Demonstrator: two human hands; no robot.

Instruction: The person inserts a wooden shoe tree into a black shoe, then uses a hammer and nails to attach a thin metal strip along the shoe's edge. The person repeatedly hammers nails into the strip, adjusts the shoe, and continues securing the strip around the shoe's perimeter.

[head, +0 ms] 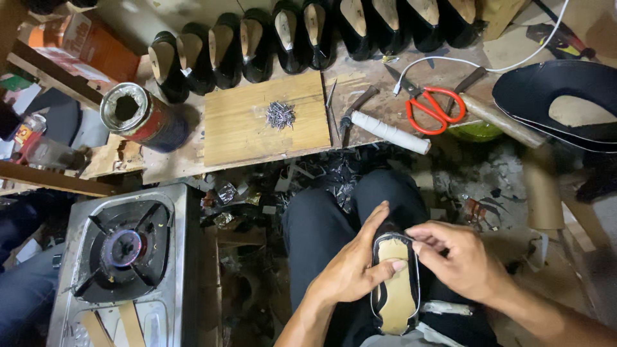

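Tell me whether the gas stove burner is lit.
Lit: the gas stove burner shows a faint blue-violet glow at its centre.

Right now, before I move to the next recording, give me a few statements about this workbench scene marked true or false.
1. Both hands are on a black shoe on a last in the lap. True; left hand, right hand.
2. The scissors have blue handles. False; they are orange-red.
3. A pile of small nails lies on the wooden board. True.
4. The gas burner carries a pot. False; nothing stands on it.
5. Black shoes on lasts line the back. True.
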